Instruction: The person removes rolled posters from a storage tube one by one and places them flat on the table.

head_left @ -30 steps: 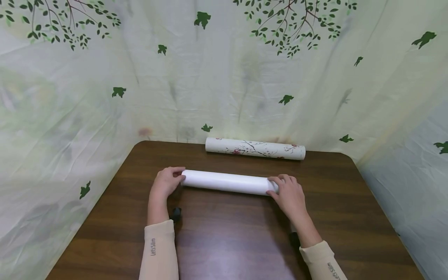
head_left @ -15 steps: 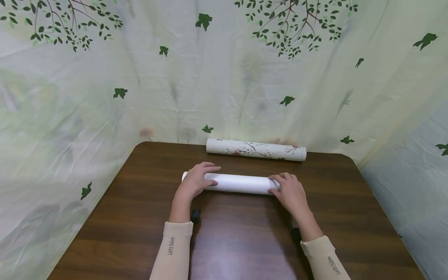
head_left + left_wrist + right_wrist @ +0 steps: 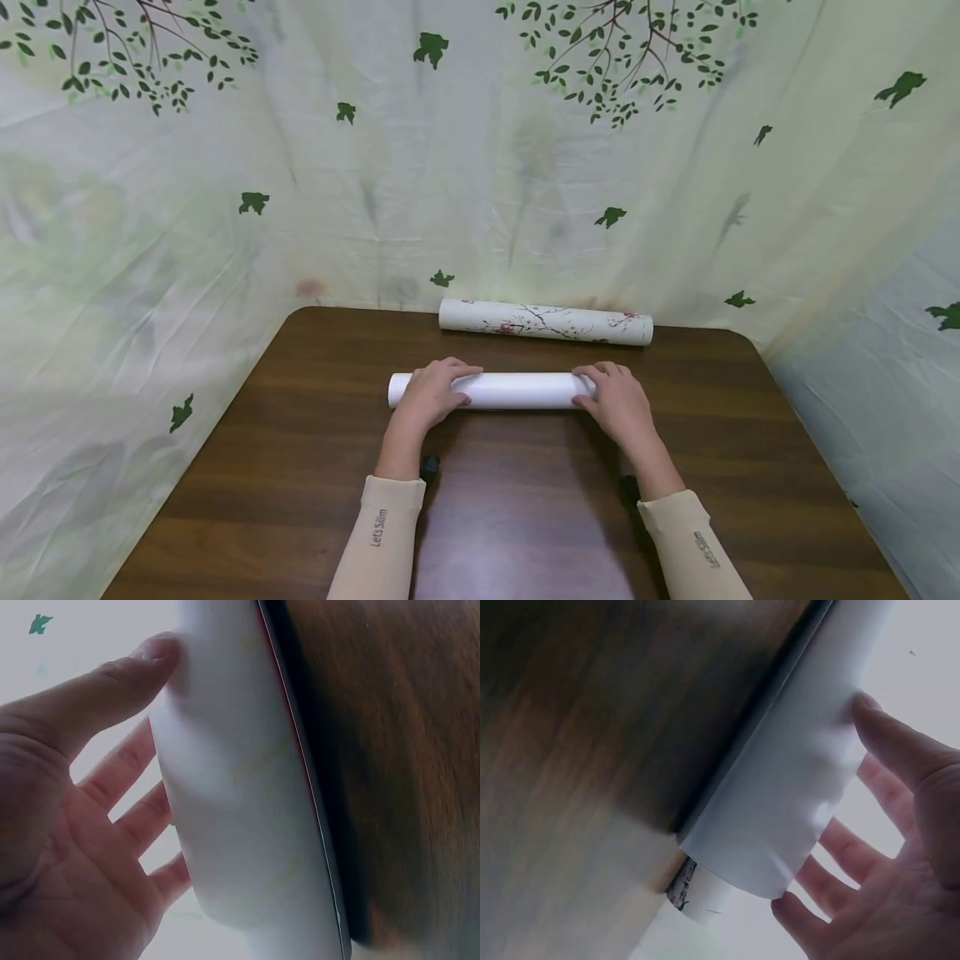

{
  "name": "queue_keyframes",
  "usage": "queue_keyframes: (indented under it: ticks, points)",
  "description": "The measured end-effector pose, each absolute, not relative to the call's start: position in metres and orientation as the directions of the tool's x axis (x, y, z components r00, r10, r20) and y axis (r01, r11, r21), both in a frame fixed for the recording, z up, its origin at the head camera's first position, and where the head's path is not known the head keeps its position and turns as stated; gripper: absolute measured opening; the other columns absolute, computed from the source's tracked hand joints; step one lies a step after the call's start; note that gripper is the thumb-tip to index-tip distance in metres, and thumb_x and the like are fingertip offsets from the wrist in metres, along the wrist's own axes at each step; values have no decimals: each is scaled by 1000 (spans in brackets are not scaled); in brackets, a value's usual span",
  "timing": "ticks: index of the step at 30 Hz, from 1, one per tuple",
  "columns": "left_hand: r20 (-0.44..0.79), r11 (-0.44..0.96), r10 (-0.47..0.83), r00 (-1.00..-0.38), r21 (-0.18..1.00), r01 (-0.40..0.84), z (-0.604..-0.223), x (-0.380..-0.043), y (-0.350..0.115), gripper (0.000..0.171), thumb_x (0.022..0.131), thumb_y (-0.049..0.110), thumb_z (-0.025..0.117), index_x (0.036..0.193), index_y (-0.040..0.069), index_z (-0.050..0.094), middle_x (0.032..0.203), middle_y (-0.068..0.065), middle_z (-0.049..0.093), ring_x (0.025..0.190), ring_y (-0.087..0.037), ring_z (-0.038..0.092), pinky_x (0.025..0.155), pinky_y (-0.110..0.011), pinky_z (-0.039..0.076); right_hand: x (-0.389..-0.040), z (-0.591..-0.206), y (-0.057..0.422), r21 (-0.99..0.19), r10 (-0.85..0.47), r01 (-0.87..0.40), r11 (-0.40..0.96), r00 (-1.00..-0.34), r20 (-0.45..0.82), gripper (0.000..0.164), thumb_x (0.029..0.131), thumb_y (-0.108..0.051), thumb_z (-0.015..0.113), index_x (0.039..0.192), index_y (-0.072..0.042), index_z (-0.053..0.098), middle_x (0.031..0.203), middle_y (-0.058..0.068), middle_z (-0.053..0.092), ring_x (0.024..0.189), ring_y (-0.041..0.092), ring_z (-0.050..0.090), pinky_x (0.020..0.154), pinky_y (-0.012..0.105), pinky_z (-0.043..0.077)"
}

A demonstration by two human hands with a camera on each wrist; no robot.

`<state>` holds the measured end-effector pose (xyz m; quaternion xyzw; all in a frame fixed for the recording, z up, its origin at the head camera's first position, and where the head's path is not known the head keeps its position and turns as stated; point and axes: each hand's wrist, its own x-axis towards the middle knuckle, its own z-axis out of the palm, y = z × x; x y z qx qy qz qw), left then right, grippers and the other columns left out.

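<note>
A plain white paper roll [image 3: 525,391] lies crosswise near the middle of the wooden table. My left hand [image 3: 432,393] grips it a little in from its left end, thumb on the near side and fingers over the far side. At the other end my right hand [image 3: 618,403] holds the roll in the same way. In the left wrist view a thin loose edge runs along the roll [image 3: 232,772] on its table side. The right wrist view shows the thumb pressing the roll [image 3: 780,780], with its fingers partly hidden behind it.
Behind lies a second roll [image 3: 543,322], white with a printed blossom-branch pattern, at the back edge of the brown table [image 3: 247,467]. A leaf-printed cloth [image 3: 480,167] hangs close behind the table and along its sides.
My left hand has slid right from the roll's left end, further along it. The roll has turned slightly, so it now lies straight across. My right hand has barely moved.
</note>
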<state>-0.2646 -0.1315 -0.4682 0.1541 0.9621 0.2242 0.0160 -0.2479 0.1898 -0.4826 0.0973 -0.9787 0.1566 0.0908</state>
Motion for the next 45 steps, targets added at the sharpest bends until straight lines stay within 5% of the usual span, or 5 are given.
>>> queue_keyframes:
  ticks: [13,22,29,36,45]
  points:
    - [27,874,277,-960,407,264,-465,-261,-118,48,95,23,79,142,27,70,139,-4,71,133,-30,65,107,-60,47,-246,-488,187,-446,25,-147,883,-933,358,35,95,-23,80,128,-15,73,136,18,63,130,43,56,97,61,52]
    - [-49,852,271,-961,477,216,-458,-255,-110,49,98,27,77,146,29,66,144,-8,70,131,-32,66,103,-58,53,-247,-491,190,-555,27,-86,827,-981,191,27,97,-28,77,119,-13,73,95,7,73,89,27,70,76,47,52]
    - [-115,786,315,-942,588,191,-455,-247,-102,53,99,26,76,150,28,63,139,-8,73,127,-27,69,104,-51,54,-247,-495,185,-571,-41,-104,814,-992,122,21,97,-30,76,113,-15,74,92,4,75,87,24,70,79,46,52]
    - [-120,770,375,-919,593,237,-453,-242,-93,57,97,26,78,152,27,61,122,-9,79,111,-22,74,89,-44,57,-246,-497,184,-579,-32,-85,811,-994,101,21,97,-28,76,113,-15,74,91,4,75,88,25,70,81,45,52]
    - [-102,757,469,-877,557,340,-456,-226,-84,56,100,24,74,153,25,59,137,-14,72,112,-27,70,90,-46,57,-247,-501,187,-615,-16,-51,787,-998,62,24,97,-30,77,115,-15,71,94,5,77,89,26,70,82,45,52]
